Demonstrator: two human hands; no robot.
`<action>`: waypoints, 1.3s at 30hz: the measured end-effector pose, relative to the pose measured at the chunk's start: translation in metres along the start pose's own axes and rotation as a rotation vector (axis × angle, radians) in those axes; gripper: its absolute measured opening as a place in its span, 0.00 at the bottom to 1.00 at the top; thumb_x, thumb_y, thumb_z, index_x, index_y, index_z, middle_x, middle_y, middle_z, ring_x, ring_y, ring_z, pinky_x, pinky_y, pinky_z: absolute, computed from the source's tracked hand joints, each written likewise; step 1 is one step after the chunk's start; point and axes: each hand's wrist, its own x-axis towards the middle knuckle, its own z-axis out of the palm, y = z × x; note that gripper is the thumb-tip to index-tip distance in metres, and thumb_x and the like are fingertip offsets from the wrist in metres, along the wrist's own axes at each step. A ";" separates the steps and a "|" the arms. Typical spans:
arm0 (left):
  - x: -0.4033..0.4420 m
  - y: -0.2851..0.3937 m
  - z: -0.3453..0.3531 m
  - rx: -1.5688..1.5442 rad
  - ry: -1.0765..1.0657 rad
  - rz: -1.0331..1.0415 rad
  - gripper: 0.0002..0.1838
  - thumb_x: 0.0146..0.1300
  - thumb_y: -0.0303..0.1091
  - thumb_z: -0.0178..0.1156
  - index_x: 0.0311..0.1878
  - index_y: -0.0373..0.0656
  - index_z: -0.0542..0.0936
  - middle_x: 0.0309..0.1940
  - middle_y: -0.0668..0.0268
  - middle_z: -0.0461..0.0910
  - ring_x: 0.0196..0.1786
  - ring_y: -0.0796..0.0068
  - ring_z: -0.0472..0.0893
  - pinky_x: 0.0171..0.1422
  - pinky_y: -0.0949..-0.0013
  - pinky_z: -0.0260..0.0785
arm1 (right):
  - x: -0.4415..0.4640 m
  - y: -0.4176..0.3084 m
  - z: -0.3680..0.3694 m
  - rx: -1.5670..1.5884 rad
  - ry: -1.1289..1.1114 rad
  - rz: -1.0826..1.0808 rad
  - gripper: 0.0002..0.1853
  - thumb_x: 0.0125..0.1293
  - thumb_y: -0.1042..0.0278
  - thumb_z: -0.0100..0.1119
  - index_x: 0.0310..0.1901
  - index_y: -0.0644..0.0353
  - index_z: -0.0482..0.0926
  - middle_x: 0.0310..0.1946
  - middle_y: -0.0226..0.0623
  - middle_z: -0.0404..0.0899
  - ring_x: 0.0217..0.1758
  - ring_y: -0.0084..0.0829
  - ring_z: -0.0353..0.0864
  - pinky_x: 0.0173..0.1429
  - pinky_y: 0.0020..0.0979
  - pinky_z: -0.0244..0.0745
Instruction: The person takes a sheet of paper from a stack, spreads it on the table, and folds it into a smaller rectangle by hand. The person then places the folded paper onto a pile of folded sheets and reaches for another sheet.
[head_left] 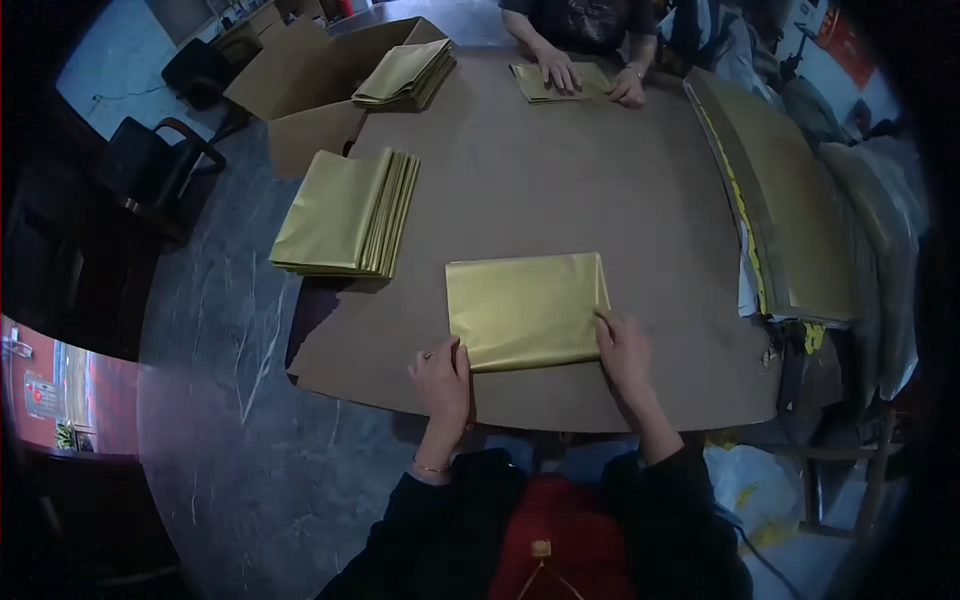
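Note:
A folded gold sheet (525,312) with a slight sheen lies flat on the brown table in front of me. My left hand (441,382) is closed at its lower left corner, thumb and fingers together on the edge. On the right edge, my right hand (625,352) pinches the sheet near its lower corner. The undersides of both grips are hidden. Left of the sheet, a thick stack of similar folded gold sheets (335,212) sits near the table's left edge.
Across the brown table (540,180), another person's hands (560,72) rest on a gold sheet. A second gold stack (405,72) lies by an open cardboard box (300,75) at the far left. A large gold-brown stack (780,200) lines the right edge. Chairs (150,165) stand left.

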 end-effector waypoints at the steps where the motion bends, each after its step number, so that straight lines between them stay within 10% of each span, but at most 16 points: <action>1: 0.000 0.003 -0.001 -0.003 0.048 0.017 0.08 0.60 0.37 0.60 0.40 0.47 0.81 0.33 0.60 0.81 0.41 0.55 0.75 0.48 0.56 0.64 | 0.000 0.002 0.001 -0.030 -0.032 0.035 0.11 0.64 0.64 0.54 0.47 0.51 0.80 0.33 0.43 0.75 0.35 0.45 0.77 0.39 0.40 0.72; 15: 0.008 0.001 -0.001 -0.058 -0.030 -0.034 0.11 0.62 0.38 0.58 0.43 0.43 0.80 0.32 0.64 0.82 0.39 0.60 0.74 0.49 0.57 0.63 | 0.010 -0.003 -0.006 0.143 -0.116 0.270 0.11 0.64 0.65 0.51 0.47 0.50 0.78 0.43 0.39 0.79 0.42 0.41 0.80 0.44 0.38 0.74; 31: 0.010 0.002 -0.001 -0.009 -0.065 -0.081 0.07 0.57 0.35 0.63 0.38 0.46 0.80 0.24 0.65 0.77 0.32 0.64 0.73 0.40 0.60 0.62 | 0.006 0.001 0.009 -0.319 -0.105 0.090 0.23 0.59 0.66 0.55 0.57 0.40 0.74 0.31 0.37 0.72 0.27 0.37 0.77 0.31 0.37 0.74; 35: 0.017 0.006 -0.006 0.005 -0.025 0.058 0.10 0.55 0.32 0.63 0.41 0.44 0.78 0.30 0.63 0.77 0.35 0.59 0.73 0.41 0.58 0.63 | 0.007 0.001 0.013 -0.255 -0.041 0.044 0.24 0.58 0.67 0.55 0.59 0.40 0.73 0.34 0.37 0.72 0.27 0.38 0.76 0.32 0.37 0.74; 39: 0.044 0.016 -0.006 -0.023 -0.152 0.269 0.18 0.51 0.26 0.63 0.48 0.40 0.75 0.54 0.57 0.71 0.60 0.51 0.70 0.57 0.55 0.65 | 0.006 0.003 0.012 -0.287 -0.112 0.068 0.25 0.58 0.68 0.55 0.59 0.41 0.72 0.34 0.37 0.72 0.27 0.38 0.76 0.32 0.38 0.73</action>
